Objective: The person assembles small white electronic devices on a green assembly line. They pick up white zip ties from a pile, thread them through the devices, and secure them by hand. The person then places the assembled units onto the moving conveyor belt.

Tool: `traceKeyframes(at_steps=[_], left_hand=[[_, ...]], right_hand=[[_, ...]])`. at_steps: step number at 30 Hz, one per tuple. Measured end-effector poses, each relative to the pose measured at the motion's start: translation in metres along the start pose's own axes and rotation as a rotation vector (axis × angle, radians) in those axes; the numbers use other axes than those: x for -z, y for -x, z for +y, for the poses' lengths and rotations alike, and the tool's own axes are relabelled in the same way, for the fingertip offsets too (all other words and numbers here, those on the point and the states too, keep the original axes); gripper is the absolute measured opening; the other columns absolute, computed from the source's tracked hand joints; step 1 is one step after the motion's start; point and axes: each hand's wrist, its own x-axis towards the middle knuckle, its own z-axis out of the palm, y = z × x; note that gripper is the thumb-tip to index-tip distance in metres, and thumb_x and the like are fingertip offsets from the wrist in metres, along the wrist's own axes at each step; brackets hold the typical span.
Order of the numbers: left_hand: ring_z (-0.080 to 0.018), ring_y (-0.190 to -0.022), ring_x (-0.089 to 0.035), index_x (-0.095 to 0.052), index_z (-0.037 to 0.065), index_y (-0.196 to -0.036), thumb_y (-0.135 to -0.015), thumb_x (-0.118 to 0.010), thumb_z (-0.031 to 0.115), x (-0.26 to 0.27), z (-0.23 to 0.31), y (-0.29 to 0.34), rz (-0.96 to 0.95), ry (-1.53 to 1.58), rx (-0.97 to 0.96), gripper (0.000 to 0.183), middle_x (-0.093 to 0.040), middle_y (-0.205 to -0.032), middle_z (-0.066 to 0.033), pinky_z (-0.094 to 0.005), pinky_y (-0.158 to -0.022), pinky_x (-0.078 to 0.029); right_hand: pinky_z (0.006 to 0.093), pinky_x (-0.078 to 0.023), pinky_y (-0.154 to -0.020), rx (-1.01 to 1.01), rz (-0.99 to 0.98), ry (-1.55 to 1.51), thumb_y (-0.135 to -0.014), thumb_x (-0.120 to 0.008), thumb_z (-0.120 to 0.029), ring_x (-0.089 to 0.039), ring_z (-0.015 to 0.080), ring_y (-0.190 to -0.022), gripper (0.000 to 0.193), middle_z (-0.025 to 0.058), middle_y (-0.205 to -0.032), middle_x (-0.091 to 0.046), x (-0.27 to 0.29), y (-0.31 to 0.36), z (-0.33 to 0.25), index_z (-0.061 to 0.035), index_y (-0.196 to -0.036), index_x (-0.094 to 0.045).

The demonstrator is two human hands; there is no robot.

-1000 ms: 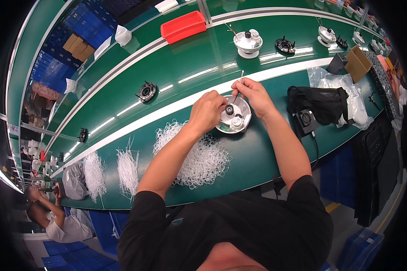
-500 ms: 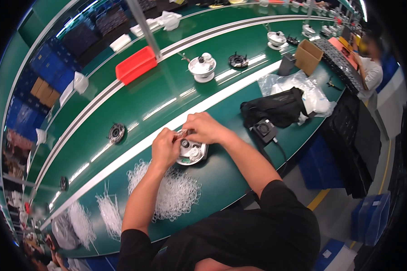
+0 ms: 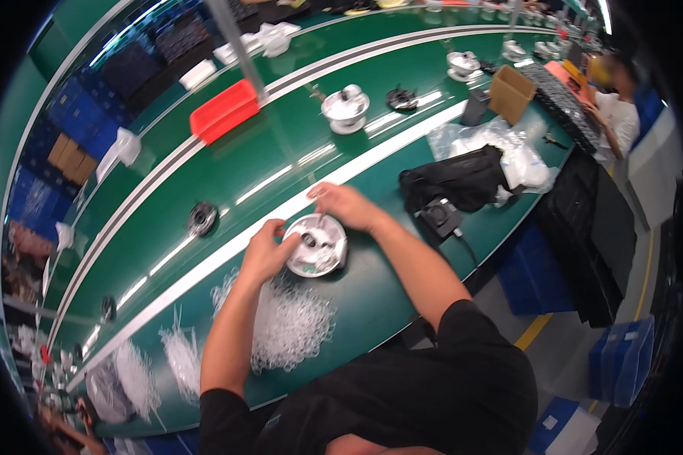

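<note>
A round white plastic housing (image 3: 297,265), with small parts and wires inside, rests on the green bench in front of me. At its left rim is my left hand (image 3: 264,254), thumb over the edge and fingers curled at the side. My right hand (image 3: 347,206) is raised at the far rim, thumb and forefinger apart; whether anything tiny is between them is too small to make out. A heap of looped clear-white ties (image 3: 292,334) lies beside my left forearm, and bundles of straight ties (image 3: 180,358) lie farther left.
Beyond the white strip runs a green belt carrying a black ring-shaped part (image 3: 203,218) and a white appliance base (image 3: 346,112). On the right lie a black bag (image 3: 451,182), a small black fan (image 3: 440,218) and an open carton (image 3: 512,95). A red bin (image 3: 225,111) stands beyond; a person (image 3: 615,114) works far right.
My hands have moved apart from their pinch over the housing: the left back to the rim, the right up and away. More of the housing shows. Belt parts have shifted slightly right and away.
</note>
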Motion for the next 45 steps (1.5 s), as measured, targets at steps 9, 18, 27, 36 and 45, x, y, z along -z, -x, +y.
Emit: traceKeyframes(at_steps=[9,18,27,36,45], left_hand=[[-0.0157,-0.058,-0.066,-0.063,-0.006,-0.103,-0.098,-0.058,0.022,0.005,-0.014,-0.003,-0.152,0.396,0.178,0.029,-0.068,-0.081,-0.0106,-0.0269,-0.052,-0.054],[-0.0287,-0.062,-0.071,-0.047,-0.010,-0.113,-0.099,-0.057,0.016,0.013,-0.041,-0.108,0.464,0.997,0.325,0.031,-0.065,-0.087,-0.0213,-0.0358,-0.048,-0.061],[-0.0212,-0.064,-0.069,-0.059,-0.003,-0.100,-0.092,-0.070,0.029,0.047,-0.075,-0.057,0.356,0.829,0.219,0.035,-0.064,-0.085,-0.0131,-0.0316,-0.046,-0.057],[-0.0107,-0.069,-0.062,-0.069,0.002,-0.090,-0.086,-0.074,0.020,0.183,-0.162,0.163,0.854,0.018,0.294,0.019,-0.068,-0.078,-0.0039,-0.0272,-0.062,-0.051],[-0.0243,-0.079,-0.068,-0.072,0.004,-0.090,-0.080,-0.075,0.012,0.197,-0.208,0.223,0.587,-0.443,0.397,0.013,-0.070,-0.082,-0.0105,-0.0368,-0.073,-0.053]], right_hand=[[0.0250,-0.047,-0.067,-0.009,0.524,0.047,-0.102,-0.052,-0.030,-0.056,0.0096,-0.069,0.031,0.0037,-0.086,-0.064,0.002,-0.007,0.040,-0.0019,-0.107,-0.064],[0.0222,-0.040,-0.062,0.003,0.379,0.057,-0.101,-0.059,-0.021,-0.048,0.0072,-0.067,0.021,0.0005,-0.078,-0.057,0.014,-0.008,0.052,-0.0009,-0.100,-0.064],[0.0212,-0.043,-0.066,-0.014,0.374,0.093,-0.100,-0.062,-0.017,-0.051,0.0070,-0.071,0.016,0.0012,-0.082,-0.059,0.015,-0.014,0.052,-0.0006,-0.101,-0.063],[0.0215,-0.042,-0.067,0.004,0.339,0.282,-0.099,-0.062,-0.015,-0.051,0.0083,-0.072,0.016,0.0017,-0.082,-0.060,0.016,-0.008,0.056,0.0007,-0.103,-0.063],[0.0210,-0.045,-0.069,0.020,0.359,0.450,-0.098,-0.063,-0.016,-0.053,0.0063,-0.075,0.017,-0.0003,-0.087,-0.063,0.009,-0.009,0.056,-0.0013,-0.106,-0.066]])
